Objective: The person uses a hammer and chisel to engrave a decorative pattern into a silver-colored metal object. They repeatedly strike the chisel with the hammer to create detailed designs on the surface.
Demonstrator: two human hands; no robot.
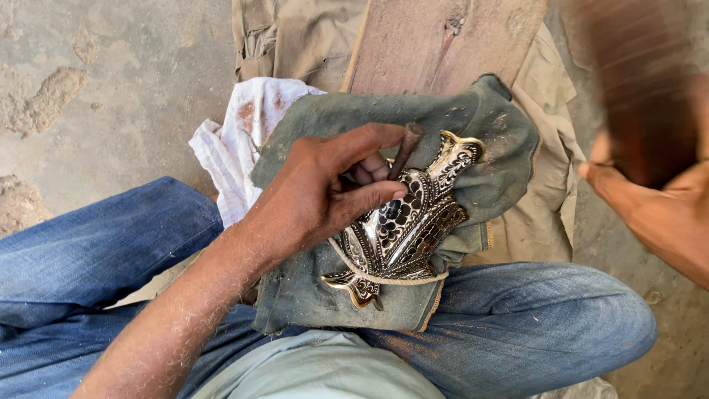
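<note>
My left hand (325, 188) pinches a short rusty metal punch (405, 150), tilted with its tip on an ornate leaf-shaped metal piece (402, 229) patterned in black, silver and gold. That piece lies on a dark green cloth (487, 125) over my lap and is tied down with a pale cord (384, 279). My right hand (657, 207) is raised at the right edge, gripping a blurred brown wooden mallet (639, 96) well clear of the punch.
My legs in blue jeans (517, 325) are crossed on a concrete floor (125, 81). A wooden plank (436, 44) runs away under the green cloth. A stained white rag (236, 140) and tan fabric (295, 37) lie beside it.
</note>
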